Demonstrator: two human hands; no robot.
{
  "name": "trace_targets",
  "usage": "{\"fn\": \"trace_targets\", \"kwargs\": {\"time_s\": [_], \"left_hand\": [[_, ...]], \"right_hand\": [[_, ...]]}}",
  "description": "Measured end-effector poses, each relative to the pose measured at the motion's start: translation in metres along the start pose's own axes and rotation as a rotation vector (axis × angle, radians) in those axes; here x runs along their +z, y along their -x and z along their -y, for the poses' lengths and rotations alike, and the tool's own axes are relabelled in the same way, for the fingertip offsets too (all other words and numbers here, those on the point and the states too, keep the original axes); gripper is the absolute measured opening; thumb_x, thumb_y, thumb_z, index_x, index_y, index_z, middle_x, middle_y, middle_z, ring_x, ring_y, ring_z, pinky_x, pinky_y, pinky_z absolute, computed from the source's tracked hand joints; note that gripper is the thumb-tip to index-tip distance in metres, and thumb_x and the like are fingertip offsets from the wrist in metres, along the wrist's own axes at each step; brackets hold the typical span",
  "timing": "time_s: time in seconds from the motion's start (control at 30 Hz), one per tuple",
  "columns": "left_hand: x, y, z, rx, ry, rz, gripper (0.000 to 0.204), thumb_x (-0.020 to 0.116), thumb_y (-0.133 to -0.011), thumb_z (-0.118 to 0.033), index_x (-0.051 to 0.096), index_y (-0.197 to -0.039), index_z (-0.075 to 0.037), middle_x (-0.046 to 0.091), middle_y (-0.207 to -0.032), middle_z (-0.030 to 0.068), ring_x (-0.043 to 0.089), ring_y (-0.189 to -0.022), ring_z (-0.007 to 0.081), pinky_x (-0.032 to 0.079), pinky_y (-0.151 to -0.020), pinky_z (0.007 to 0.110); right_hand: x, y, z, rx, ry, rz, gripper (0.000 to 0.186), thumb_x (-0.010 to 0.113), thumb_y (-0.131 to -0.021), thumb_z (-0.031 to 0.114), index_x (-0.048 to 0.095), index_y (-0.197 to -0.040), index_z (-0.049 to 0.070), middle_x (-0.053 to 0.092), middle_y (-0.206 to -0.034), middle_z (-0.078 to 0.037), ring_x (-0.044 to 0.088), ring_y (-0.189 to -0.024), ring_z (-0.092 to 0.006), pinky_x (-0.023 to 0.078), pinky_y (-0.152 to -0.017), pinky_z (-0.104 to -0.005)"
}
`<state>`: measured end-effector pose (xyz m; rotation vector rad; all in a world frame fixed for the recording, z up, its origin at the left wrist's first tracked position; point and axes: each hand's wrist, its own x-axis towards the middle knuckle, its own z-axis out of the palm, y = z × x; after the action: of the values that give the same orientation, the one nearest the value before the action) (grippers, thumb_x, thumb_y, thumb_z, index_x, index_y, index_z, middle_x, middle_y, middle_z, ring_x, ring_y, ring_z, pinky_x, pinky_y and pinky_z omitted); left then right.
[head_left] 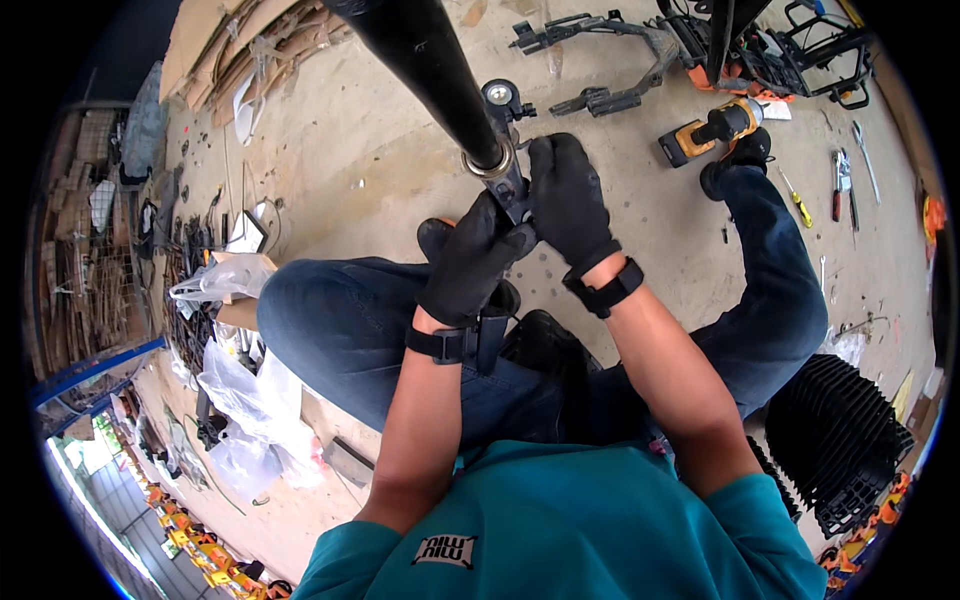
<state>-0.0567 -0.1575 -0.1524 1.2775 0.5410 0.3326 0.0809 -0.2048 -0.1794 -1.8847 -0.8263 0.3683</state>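
Note:
A thick black tube (425, 65) comes down from the top of the view and ends in a shiny metal collar (489, 163). Below the collar is a dark metal end bracket (511, 196), and a round metal eye (498, 93) sits beside the tube. My left hand (468, 262), in a black glove, closes on the bracket from below, thumb pointing right. My right hand (572, 198), gloved too, presses against the bracket's right side with its fingers bent together. The gloves partly hide the bracket, and no small part between the fingertips can be made out.
A yellow and black cordless power tool (715, 130) lies by my right foot. Near it are a yellow-handled screwdriver (798, 198), pliers (842, 180) and black metal frames (625, 60). Plastic bags (250, 390) and scrap lie left, cardboard (225, 50) far left, black ribbed crates (835, 430) right.

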Motion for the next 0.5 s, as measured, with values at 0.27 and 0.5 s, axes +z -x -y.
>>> {"fn": "trace_targets", "kwargs": {"time_s": [0.27,0.5], "left_hand": [[-0.012,0.002,0.019,0.011,0.089,-0.016,0.043,0.059,-0.093,-0.006,0.05,-0.134,-0.002,0.059,-0.117,0.0016,0.053,-0.1,0.0084,0.046,-0.085,0.026],[-0.002,0.001,0.005,-0.074,0.162,0.03,0.05,0.057,-0.094,-0.007,0.042,-0.141,0.002,0.056,-0.128,0.006,0.052,-0.115,0.0146,0.042,-0.099,0.031]], "right_hand": [[-0.02,-0.018,0.027,-0.044,-0.182,0.036,0.025,0.057,-0.1,0.024,0.057,-0.107,0.001,0.059,-0.081,-0.014,0.057,-0.07,-0.0238,0.048,-0.067,-0.0371],[-0.001,-0.002,0.002,-0.297,0.137,0.08,0.028,0.051,-0.1,0.022,0.057,-0.12,0.003,0.061,-0.106,-0.021,0.058,-0.098,-0.0388,0.044,-0.088,-0.0497]]}}
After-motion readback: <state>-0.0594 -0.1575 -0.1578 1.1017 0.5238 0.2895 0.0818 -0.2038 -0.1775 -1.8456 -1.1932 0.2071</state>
